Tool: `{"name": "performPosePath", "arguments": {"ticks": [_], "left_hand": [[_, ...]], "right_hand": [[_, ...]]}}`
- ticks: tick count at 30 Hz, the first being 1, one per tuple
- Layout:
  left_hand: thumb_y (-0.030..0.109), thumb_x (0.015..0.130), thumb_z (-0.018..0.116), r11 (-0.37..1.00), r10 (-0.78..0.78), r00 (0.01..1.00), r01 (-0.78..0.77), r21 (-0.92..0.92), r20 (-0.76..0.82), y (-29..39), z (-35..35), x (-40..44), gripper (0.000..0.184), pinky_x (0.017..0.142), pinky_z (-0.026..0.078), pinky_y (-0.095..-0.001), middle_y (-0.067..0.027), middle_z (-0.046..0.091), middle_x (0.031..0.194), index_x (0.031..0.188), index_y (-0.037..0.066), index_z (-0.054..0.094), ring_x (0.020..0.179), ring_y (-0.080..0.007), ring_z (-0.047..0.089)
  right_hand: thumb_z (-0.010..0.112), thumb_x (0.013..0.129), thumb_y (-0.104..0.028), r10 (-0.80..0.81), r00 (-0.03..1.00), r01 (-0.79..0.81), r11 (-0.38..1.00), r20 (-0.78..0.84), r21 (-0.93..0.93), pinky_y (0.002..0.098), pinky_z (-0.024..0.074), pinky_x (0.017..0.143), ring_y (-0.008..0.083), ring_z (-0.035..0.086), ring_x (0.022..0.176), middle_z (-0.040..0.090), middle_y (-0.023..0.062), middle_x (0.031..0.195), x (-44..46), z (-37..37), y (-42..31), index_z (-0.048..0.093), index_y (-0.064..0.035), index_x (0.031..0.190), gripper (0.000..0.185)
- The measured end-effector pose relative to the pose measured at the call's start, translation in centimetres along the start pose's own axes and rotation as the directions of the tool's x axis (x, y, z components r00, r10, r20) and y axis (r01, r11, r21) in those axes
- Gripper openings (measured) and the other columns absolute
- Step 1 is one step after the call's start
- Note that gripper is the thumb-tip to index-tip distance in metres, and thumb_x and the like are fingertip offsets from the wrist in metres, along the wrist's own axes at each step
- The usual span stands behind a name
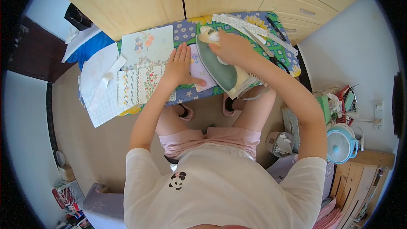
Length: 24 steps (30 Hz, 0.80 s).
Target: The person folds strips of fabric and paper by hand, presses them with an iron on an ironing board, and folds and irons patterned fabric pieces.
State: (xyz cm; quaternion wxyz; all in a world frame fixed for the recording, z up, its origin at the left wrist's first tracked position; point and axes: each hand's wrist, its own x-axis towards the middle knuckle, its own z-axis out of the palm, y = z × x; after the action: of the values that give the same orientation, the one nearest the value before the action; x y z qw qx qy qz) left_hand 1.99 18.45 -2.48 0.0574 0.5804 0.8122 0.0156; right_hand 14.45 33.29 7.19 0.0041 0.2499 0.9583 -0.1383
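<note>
My right hand (229,47) is closed round the handle of a green and cream clothes iron (217,68), whose soleplate is turned down and hidden. The iron covers part of a lilac floral piece of fabric (199,71). My left hand (179,67) lies flat, palm down, its fingers stretched out and its thumb on the lilac fabric's lower left part. To its left are a pale printed fabric (148,44) with flowers and a small figure, and below that a cream fabric (137,87) with striped floral borders. The iron's cord (258,89) trails at its heel.
A padded board (186,95) with a bright patterned cover bears everything. At its right end lie scissors (259,42), a white ruler (282,44), a patterned strip (241,24) and a black pen (275,28). A white sheet (98,101) overhangs the left end. Cupboard doors (144,0) stand behind.
</note>
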Motion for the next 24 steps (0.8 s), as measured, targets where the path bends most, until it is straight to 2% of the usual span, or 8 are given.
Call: {"name": "performPosePath", "arguments": {"ticks": [2,9,11,18,21,24], "left_hand": [[0.083,0.044,0.060,1.000,0.009,0.999,-0.009,0.005,-0.049,-0.1,0.4,0.0,0.138,0.111,0.010,-0.0394,-0.0283,0.015,0.144,0.136,-0.012,0.017,0.137,-0.0326,0.014],[0.081,0.046,0.061,1.000,0.003,1.000,-0.003,0.013,-0.011,0.1,-0.6,-0.2,0.137,0.111,0.013,-0.0413,-0.0297,0.013,0.144,0.136,-0.012,0.017,0.136,-0.0349,0.013],[0.080,0.046,0.063,1.000,0.005,1.000,-0.005,-0.014,0.002,0.3,-0.9,-0.2,0.136,0.111,0.013,-0.0417,-0.0295,0.013,0.144,0.136,-0.012,0.017,0.136,-0.0352,0.013],[0.077,0.045,0.066,1.000,0.000,1.000,0.000,-0.031,0.027,-0.1,-0.4,-0.2,0.138,0.110,0.014,-0.0429,-0.0289,0.010,0.145,0.137,-0.010,0.014,0.137,-0.0354,0.011],[0.080,0.042,0.064,0.999,0.010,1.000,-0.009,-0.043,0.028,-0.2,-0.3,-0.1,0.140,0.111,0.011,-0.0417,-0.0291,0.011,0.144,0.136,-0.011,0.015,0.137,-0.0351,0.010],[0.081,0.042,0.064,0.998,0.016,1.000,-0.014,-0.056,0.020,-0.3,-0.1,-0.1,0.141,0.111,0.011,-0.0417,-0.0294,0.011,0.144,0.136,-0.011,0.014,0.137,-0.0353,0.010]], "right_hand": [[0.050,0.083,-0.042,0.071,0.997,-0.071,0.997,-0.013,0.014,0.0438,0.0493,0.072,0.0361,0.062,0.084,0.062,0.0227,0.090,-0.3,0.0,0.2,0.050,0.0036,0.106,0.051],[0.049,0.084,-0.043,0.087,0.996,-0.086,0.996,0.015,-0.018,0.0440,0.0490,0.072,0.0358,0.062,0.084,0.062,0.0228,0.090,-1.1,-0.3,0.6,0.049,0.0038,0.106,0.052],[0.049,0.083,-0.041,0.112,0.993,-0.112,0.994,0.038,-0.001,0.0451,0.0490,0.076,0.0362,0.062,0.088,0.063,0.0229,0.093,-1.5,-0.9,0.5,0.051,0.0039,0.104,0.049],[0.049,0.084,-0.042,0.110,0.993,-0.108,0.992,0.035,-0.058,0.0449,0.0495,0.075,0.0361,0.062,0.087,0.063,0.0224,0.092,-1.8,-1.2,0.8,0.050,0.0041,0.105,0.051],[0.049,0.084,-0.042,0.107,0.993,-0.104,0.993,0.050,-0.059,0.0447,0.0498,0.074,0.0360,0.062,0.087,0.063,0.0224,0.092,-1.8,-1.3,0.9,0.050,0.0042,0.105,0.051],[0.049,0.085,-0.042,0.077,0.997,-0.076,0.996,0.018,-0.057,0.0459,0.0475,0.072,0.0394,0.061,0.082,0.062,0.0266,0.088,-1.5,-0.9,1.6,0.048,0.0036,0.102,0.049]]}}
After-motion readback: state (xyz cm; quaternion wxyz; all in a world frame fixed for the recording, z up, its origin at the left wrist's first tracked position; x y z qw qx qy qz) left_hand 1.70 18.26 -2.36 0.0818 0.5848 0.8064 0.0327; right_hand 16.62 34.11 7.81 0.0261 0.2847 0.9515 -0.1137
